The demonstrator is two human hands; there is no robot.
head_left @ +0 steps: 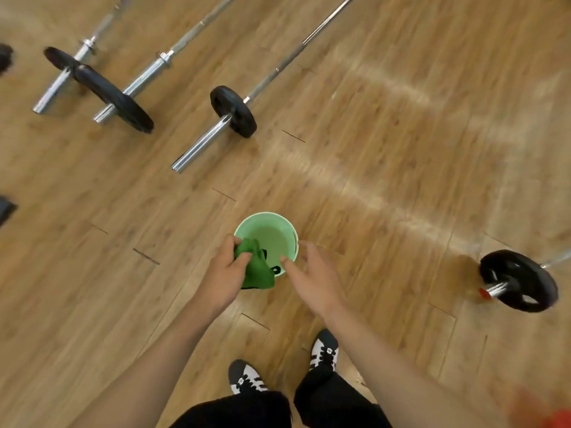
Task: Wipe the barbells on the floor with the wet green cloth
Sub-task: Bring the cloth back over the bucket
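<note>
Over the near-left rim of the light green bucket [278, 215], the left hand [224, 273] grips the green cloth [256, 268] in a bunch, fingers and thumb curled round it. The cloth hangs partly inside the bucket and partly over its near wall. The right hand [312, 281] is released: fingers loosely extended, holding nothing, fingertips at the bucket's near-right rim (contact with the rim cannot be confirmed). The bucket stands upright on the wooden floor [386, 143], just ahead of the person's shoes [324, 350].

Three bars lie side by side at upper left, well apart from the bucket: the nearest barbell [200, 146], the middle barbell [145, 75] and the far-left barbell [58, 84], each carrying a black plate near its chrome sleeve end. A fourth barbell [519, 281] lies at the right edge, with only its plate and sleeve end in view. Both hands are well apart from every barbell.
</note>
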